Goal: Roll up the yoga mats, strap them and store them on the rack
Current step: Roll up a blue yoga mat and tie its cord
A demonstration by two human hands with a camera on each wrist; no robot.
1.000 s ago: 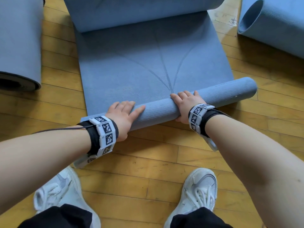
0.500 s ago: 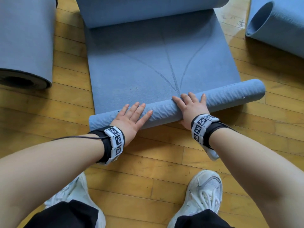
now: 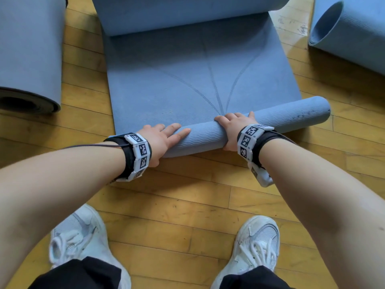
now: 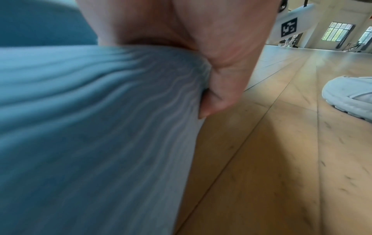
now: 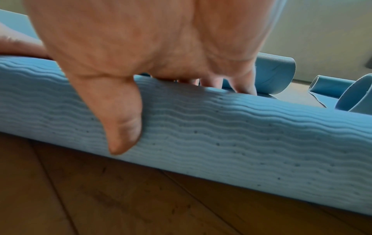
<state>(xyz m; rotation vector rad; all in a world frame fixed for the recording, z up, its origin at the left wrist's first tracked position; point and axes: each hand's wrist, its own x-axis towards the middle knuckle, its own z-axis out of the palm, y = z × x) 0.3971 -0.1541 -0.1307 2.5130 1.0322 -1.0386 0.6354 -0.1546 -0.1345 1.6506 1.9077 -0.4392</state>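
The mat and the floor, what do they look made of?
The mat looks like soft matte blue foam or rubber: a wavy ribbed underside with tiny pits, bending into a tight roll. The floor looks like varnished wood: narrow yellow boards with seams, grain, scuffs and a slight sheen.

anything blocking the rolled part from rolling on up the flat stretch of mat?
Nothing lies on the flat stretch ahead of the rolled part, which both hands hold: left hand, right hand. The path ends at the mat's curled far end.
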